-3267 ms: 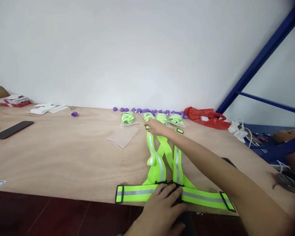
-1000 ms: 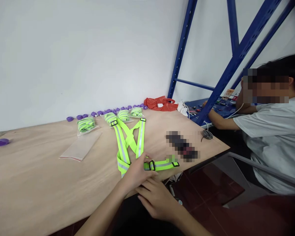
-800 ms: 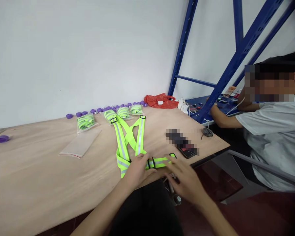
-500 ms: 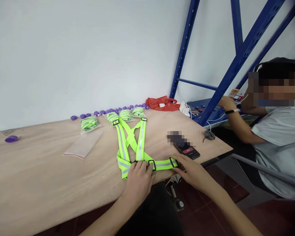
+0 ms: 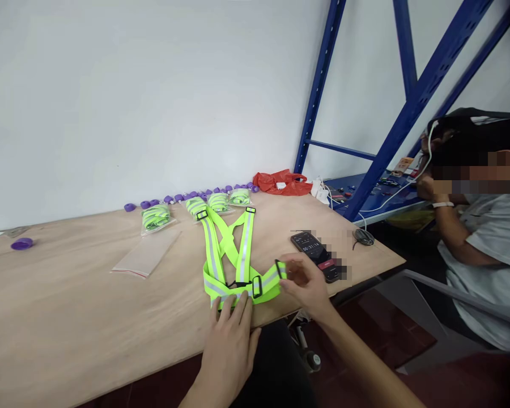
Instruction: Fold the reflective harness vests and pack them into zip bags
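A neon-yellow reflective harness (image 5: 243,249) with grey stripes and black buckles lies on the wooden table (image 5: 68,306). My left hand (image 5: 232,334) rests on its lower band near the front edge, fingers spread and flat. At the harness's right end, my right hand (image 5: 304,283) pinches the strap by a black buckle and holds it raised and folded toward the middle. An opened-out clear plastic bag (image 5: 147,255) lies left of the harness. Behind are several bagged folded harnesses, one of them (image 5: 156,217) standing apart on the left.
A phone (image 5: 312,249) showing a timer lies beyond my right hand. Several purple caps (image 5: 178,198) line the wall, with another purple piece (image 5: 22,243) far left. A red bag (image 5: 283,183), black cable (image 5: 363,237), blue rack (image 5: 378,158) and seated person (image 5: 476,226) are right.
My right hand has lifted the strap's right end and brought it leftward. My left hand has moved slightly left and down, its fingers flatter. The other person's arm has moved.
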A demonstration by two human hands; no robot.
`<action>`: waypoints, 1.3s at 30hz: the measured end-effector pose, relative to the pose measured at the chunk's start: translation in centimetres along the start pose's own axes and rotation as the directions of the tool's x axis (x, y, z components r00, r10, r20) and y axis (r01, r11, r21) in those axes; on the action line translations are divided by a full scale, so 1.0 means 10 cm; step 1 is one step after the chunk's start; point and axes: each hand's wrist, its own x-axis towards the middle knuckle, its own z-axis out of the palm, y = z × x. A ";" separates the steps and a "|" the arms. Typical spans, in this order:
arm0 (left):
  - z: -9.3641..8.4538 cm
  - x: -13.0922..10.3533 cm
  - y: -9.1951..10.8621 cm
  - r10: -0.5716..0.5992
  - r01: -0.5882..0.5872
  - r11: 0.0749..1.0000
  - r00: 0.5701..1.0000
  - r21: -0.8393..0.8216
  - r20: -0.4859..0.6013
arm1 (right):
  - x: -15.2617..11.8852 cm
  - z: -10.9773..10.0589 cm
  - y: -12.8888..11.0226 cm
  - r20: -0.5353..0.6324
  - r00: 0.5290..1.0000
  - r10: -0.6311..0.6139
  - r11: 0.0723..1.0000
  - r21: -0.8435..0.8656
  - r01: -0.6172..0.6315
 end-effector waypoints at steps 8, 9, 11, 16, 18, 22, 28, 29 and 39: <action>0.04 0.00 0.02 0.039 -0.045 0.996 0.996 0.079 0.076 | 0.27 1.16 -0.09 0.433 0.897 0.089 0.986 0.087 -0.140; 0.03 0.00 0.02 0.032 -0.038 0.997 0.995 0.062 0.095 | 0.30 1.24 -0.04 0.479 0.873 0.097 0.987 0.068 -0.147; -0.02 0.00 0.01 0.038 -0.035 0.999 0.993 -0.025 0.111 | 0.33 1.31 0.05 0.555 0.823 0.122 0.987 0.019 -0.160; -0.25 -0.10 -0.20 0.037 -0.040 0.886 0.999 -0.462 -0.016 | 0.35 1.28 0.16 0.634 0.752 0.183 0.983 -0.127 -0.132; -0.31 -0.17 -0.34 -0.051 -0.052 0.860 0.981 -0.507 -0.188 | 0.34 1.29 0.17 0.645 0.746 0.166 0.983 -0.166 -0.075; -0.33 -0.23 -0.58 -0.246 0.104 0.897 0.925 -0.431 -0.289 | 0.31 1.32 0.15 0.696 0.715 0.070 0.976 -0.196 0.095; -0.21 -0.22 -0.74 -0.202 0.144 0.900 0.974 -0.412 -0.102 | 0.30 1.26 0.08 0.776 0.624 -0.087 0.876 -0.238 0.419; -0.20 -0.22 -0.75 -0.213 0.161 0.898 0.973 -0.409 -0.084 | 0.28 1.22 0.07 0.776 0.621 -0.107 0.854 -0.248 0.457; -0.22 -0.27 -0.69 -0.162 0.136 0.928 0.986 -0.346 -0.045 | -0.42 0.72 0.19 0.579 0.798 -0.169 0.594 -0.586 0.551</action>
